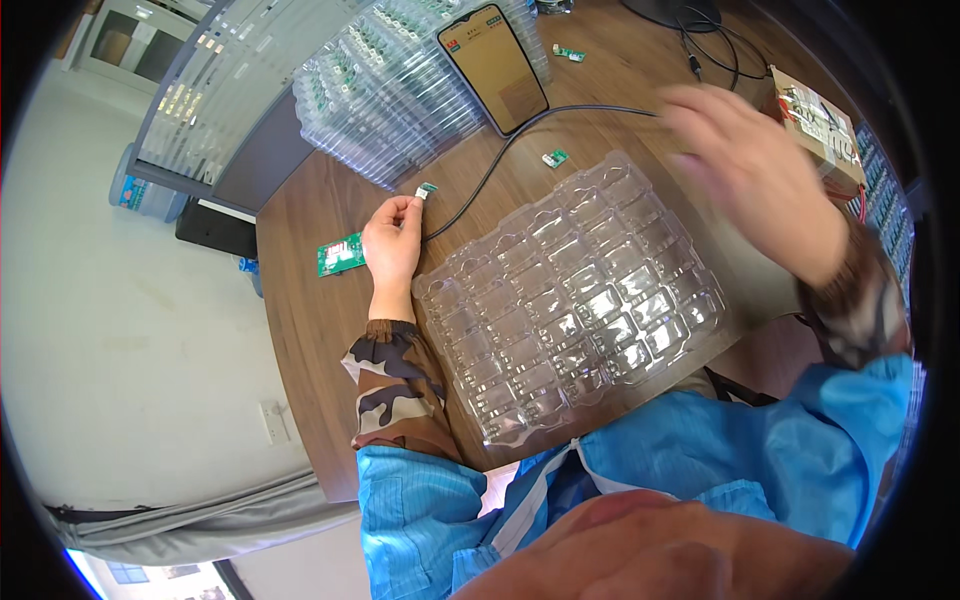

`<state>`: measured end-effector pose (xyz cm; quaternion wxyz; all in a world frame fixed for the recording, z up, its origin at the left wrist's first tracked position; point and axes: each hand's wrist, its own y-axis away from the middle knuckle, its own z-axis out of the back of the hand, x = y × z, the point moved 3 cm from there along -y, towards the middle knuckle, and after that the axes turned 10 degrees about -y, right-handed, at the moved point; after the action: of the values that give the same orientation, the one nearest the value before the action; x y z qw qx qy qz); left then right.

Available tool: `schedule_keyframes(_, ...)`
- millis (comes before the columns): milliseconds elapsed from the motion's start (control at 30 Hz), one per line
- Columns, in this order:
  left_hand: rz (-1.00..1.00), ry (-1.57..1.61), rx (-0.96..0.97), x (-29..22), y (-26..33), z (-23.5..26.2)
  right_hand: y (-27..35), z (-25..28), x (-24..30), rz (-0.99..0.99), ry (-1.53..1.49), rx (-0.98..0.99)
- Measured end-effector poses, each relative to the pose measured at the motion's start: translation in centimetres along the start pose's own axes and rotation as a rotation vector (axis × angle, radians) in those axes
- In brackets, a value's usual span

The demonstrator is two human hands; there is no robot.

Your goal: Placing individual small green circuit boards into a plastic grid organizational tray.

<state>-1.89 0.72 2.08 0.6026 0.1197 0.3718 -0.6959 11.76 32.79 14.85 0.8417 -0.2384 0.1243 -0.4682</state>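
My left hand [394, 245] is closed in a pinch on a small green circuit board [427, 189] with a white connector. Beside that hand lies a larger green circuit board [341, 254], partly covered by it. My right hand [755, 185] is raised over the right of the table, blurred, with its fingers stretched out and nothing seen in them. Between my arms lies a clear plastic blister tray [560, 290] whose many pockets look unfilled. A black cable [497, 158] runs from near my left hand to behind the fingers of my right.
A phone [497, 75] leans against stacked clear trays [390, 95] holding boards. Two loose small boards lie near the phone: one board [556, 158] behind the blister tray, another board [569, 53] farther back. An open cardboard box [820, 135] stands right. A grey partition [235, 90] borders the left.
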Motion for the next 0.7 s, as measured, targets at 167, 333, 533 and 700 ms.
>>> schedule_keyframes(167,0.019,-0.038,-0.005,-0.4,0.2,0.1,-6.4,-9.3,-1.8,0.069,-0.131,-0.15)
schedule_keyframes(333,0.023,-0.053,-0.011,-0.7,0.3,0.4,-9.1,-12.4,-2.3,0.018,-0.107,-0.167)
schedule_keyframes(533,-0.005,-0.076,-0.021,-1.1,0.3,0.5,-10.0,-13.3,-2.7,-0.033,-0.048,-0.18)
schedule_keyframes(700,-0.001,-0.099,0.005,-1.3,0.4,0.7,-10.0,-13.6,-2.8,-0.042,-0.046,-0.142)
